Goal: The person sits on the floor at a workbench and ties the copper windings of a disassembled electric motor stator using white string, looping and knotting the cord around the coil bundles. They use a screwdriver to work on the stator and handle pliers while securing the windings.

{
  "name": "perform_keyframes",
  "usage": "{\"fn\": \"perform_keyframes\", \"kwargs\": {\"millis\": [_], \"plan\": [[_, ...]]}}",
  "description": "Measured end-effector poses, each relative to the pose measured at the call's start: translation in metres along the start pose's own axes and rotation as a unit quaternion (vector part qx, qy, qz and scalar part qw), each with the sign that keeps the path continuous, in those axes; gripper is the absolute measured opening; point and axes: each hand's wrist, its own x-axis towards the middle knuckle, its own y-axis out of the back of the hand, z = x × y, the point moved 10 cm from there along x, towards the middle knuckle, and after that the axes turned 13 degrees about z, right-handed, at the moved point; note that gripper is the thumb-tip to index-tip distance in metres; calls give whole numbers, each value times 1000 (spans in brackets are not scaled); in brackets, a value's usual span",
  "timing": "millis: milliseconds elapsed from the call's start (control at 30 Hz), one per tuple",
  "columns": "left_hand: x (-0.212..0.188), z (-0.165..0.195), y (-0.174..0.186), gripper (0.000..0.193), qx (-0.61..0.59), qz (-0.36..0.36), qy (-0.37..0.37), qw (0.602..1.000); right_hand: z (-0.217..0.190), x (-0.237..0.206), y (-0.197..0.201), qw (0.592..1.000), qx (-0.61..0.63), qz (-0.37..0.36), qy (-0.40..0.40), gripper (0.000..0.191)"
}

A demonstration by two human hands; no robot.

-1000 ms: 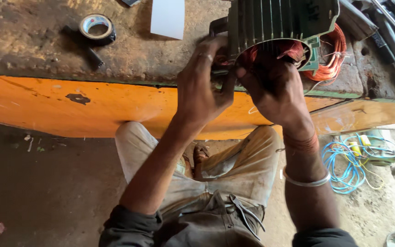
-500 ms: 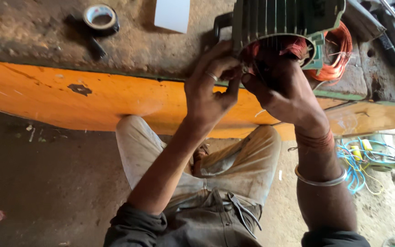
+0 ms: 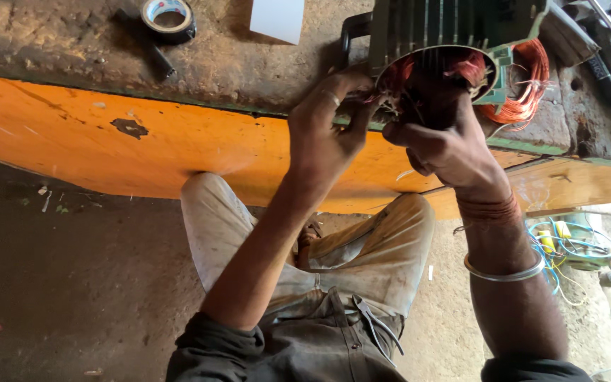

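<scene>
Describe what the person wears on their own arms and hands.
The left hand carries a thin silver ring on one finger. The right hand has a band of reddish-brown thread wound around the wrist and a plain silver metal bangle further up the forearm. Both forearms are bare, with dark grey sleeves pushed up near the elbows.

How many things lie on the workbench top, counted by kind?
Green finned motor housing: 1
Roll of tape: 1
White card: 1
Loose coil of copper wire: 1
Total: 4
Left hand and right hand both work at the windings in the housing's open end.
</scene>
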Motion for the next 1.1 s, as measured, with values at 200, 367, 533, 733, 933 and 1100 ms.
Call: {"fn": "perform_keyframes", "kwargs": {"millis": [200,367,533,733,933,1100], "plan": [[-4,4,-3,25,58,34,-42,997,3,-5,-1,999,41,-12,-32,50],[-18,-6,-11,32,127,12,-17,992,2,-7,-8,992,90,-82,-42,66],[-34,14,-18,39,293,22,-116,949,11,-6,-2,992,87,-76,-49,64],[-29,14,-31,38,404,25,-123,906,10,-2,-3,994,24,-101,37,71],[-17,3,-32,30,376,-25,-147,914,14,3,-4,991,-7,-128,42,63],[-22,6,-37,39,353,-24,-144,924,15,0,1,991,15,-134,20,70]]}}
